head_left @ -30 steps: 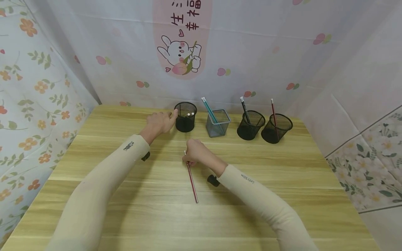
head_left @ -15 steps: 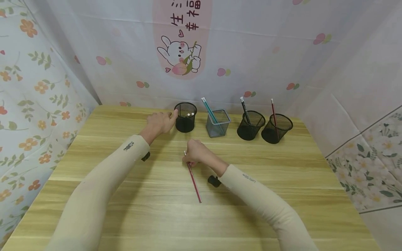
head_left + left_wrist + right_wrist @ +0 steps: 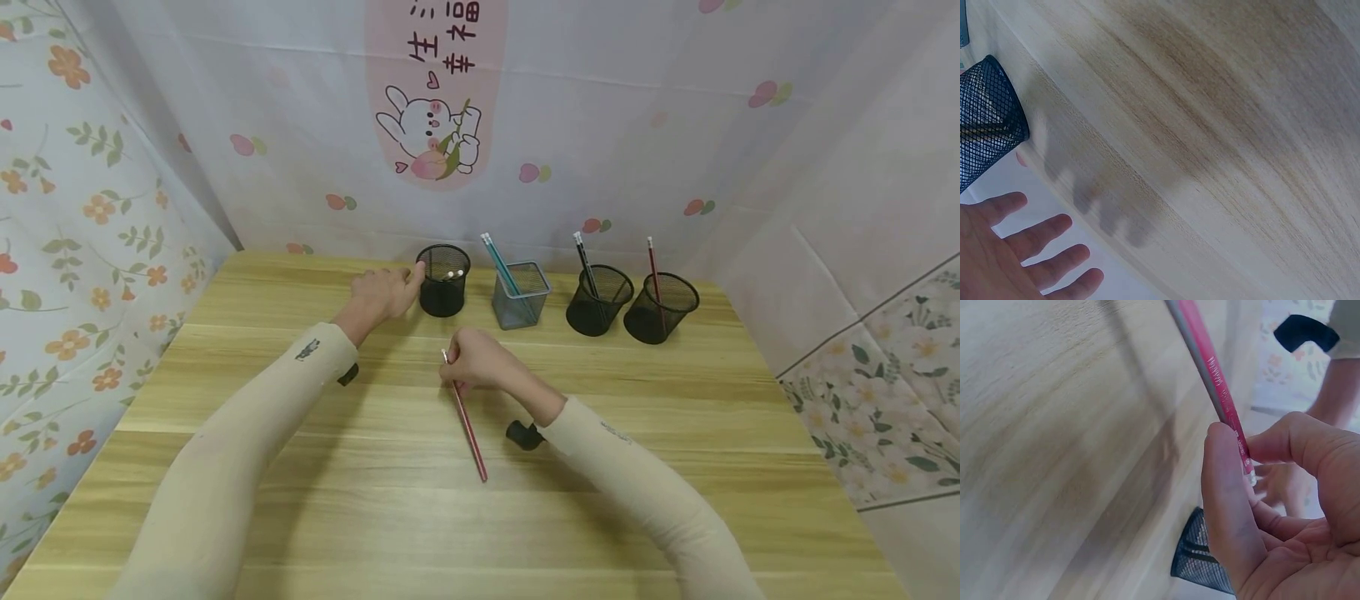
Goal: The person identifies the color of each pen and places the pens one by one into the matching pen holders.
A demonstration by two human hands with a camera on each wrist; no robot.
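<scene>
In the head view my right hand (image 3: 476, 360) pinches a red pencil (image 3: 469, 433) near its white eraser end, over the middle of the table. The right wrist view shows that pencil (image 3: 1215, 378) between thumb and fingertips, its shadow falling apart from it on the wood. My left hand (image 3: 384, 293) is beside the leftmost round black mesh pencil cup (image 3: 442, 296), with the thumb at its rim. Spread, straight fingers (image 3: 1041, 240) appear in the left wrist view next to the mesh cup (image 3: 991, 119). Pencils with white ends lie low inside that cup.
Right of the left cup stands a grey square mesh holder (image 3: 517, 304) with teal pencils. Farther right are a black mesh cup (image 3: 600, 304) with black pencils and another black mesh cup (image 3: 662, 310) with a red pencil. A printed curtain (image 3: 600, 125) hangs behind the table.
The right hand has shifted slightly right and up from the table with the red pencil, whose lower end has swung to the right. The left hand stays by its cup.
</scene>
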